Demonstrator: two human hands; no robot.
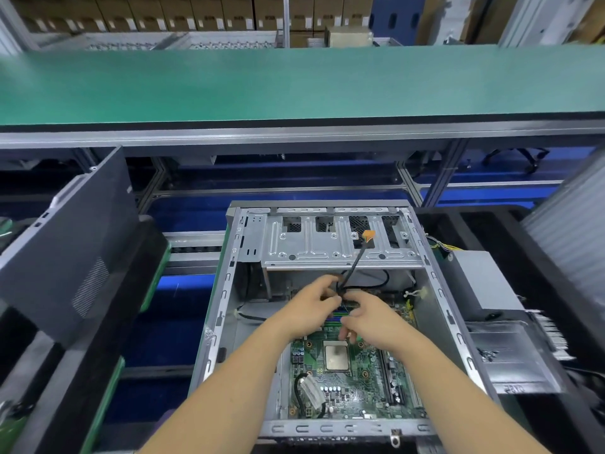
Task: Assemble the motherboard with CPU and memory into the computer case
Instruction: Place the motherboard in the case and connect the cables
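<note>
A long green surface (294,83) spans the upper frame; below it, at lower centre, the open computer case (226,309) sits on a roller line (193,249).

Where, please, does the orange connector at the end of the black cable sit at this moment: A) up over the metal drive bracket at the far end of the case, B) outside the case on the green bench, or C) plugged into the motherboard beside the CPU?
A: the orange connector lies over the metal drive bracket, its black cable running down toward both hands.
</note>
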